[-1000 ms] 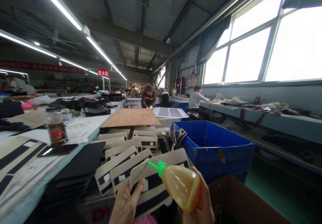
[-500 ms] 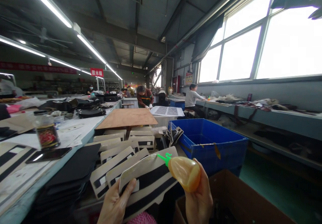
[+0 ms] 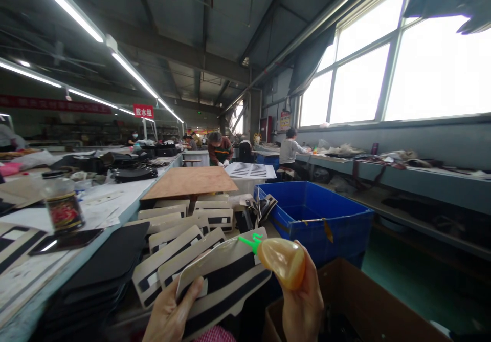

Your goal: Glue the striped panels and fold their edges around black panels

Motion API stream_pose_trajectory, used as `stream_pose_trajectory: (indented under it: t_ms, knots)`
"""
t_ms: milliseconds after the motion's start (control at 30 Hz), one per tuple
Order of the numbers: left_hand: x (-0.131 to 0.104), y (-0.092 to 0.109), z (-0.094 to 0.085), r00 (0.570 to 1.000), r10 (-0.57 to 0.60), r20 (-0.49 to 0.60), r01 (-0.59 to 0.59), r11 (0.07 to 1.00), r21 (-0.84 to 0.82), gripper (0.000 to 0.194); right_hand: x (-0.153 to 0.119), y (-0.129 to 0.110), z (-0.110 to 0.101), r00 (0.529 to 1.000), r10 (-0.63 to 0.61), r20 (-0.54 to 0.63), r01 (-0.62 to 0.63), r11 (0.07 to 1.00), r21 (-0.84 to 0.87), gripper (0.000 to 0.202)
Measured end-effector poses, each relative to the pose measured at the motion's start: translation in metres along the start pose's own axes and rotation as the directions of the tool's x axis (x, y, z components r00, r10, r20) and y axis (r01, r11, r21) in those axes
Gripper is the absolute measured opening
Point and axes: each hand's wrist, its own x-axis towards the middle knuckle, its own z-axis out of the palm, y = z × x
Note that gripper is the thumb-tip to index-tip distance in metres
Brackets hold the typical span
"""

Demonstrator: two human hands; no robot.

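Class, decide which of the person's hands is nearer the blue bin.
Right. The right hand is in front of the blue bin; the left hand is farther off, to its left.

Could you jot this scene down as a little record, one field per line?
Left hand: holds a beige panel with black strips, thumb on top
Right hand: holds an amber bottle
Green nozzle: at the panel's far edge; contact unclear
Beyond the panel: overlapping similar panels
Left side: stacked black sheets, phone, jar
Right side: blue bin, cardboard box
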Motion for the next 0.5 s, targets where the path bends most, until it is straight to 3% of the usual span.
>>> stream_pose_trajectory:
  t_ms: [233, 400, 500]
  knots:
    - [-0.001, 0.000, -0.004, 1.000, -0.005, 0.002, 0.005, 1.000, -0.009, 0.036, -0.004, 0.001, 0.000, 1.000, -0.010, -0.013, 0.011, 0.999, 0.036, 0.061]
    - [-0.001, -0.003, -0.007, 0.998, -0.040, -0.041, 0.037, 0.997, -0.070, 0.037, -0.011, 0.010, -0.007, 0.994, -0.014, 0.109, 0.008, 0.998, 0.057, 0.062]
    - [0.000, -0.005, -0.014, 0.996, -0.052, -0.077, 0.042, 0.991, -0.125, 0.042, -0.008, 0.010, -0.009, 0.994, -0.047, 0.095, 0.043, 0.998, 0.041, 0.060]
